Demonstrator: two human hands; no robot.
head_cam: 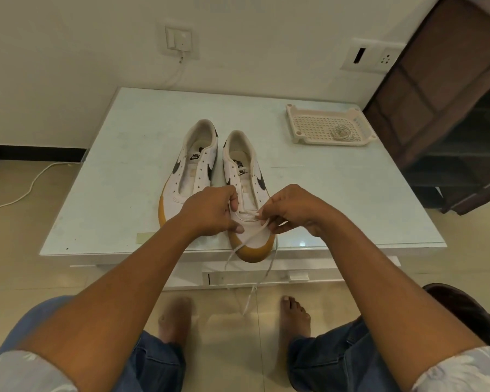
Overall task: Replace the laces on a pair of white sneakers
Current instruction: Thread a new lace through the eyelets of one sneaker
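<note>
Two white sneakers with black swooshes and gum soles stand side by side on the white table (119,165), toes toward me. The left sneaker (193,162) has no lace in its eyelets. On the right sneaker (246,176) a white lace (251,239) runs across the lowest eyelets, and its two ends hang over the toe and the table's front edge. My left hand (212,210) pinches the lace at the shoe's left side. At the right side my right hand (292,210) pinches the other strand.
A cream perforated tray (311,125) at the table's back right holds a coiled lace (342,132). A dark brown cabinet (441,103) stands to the right. A white cable (26,190) trails over the floor on the left. My bare feet rest on the tiles below.
</note>
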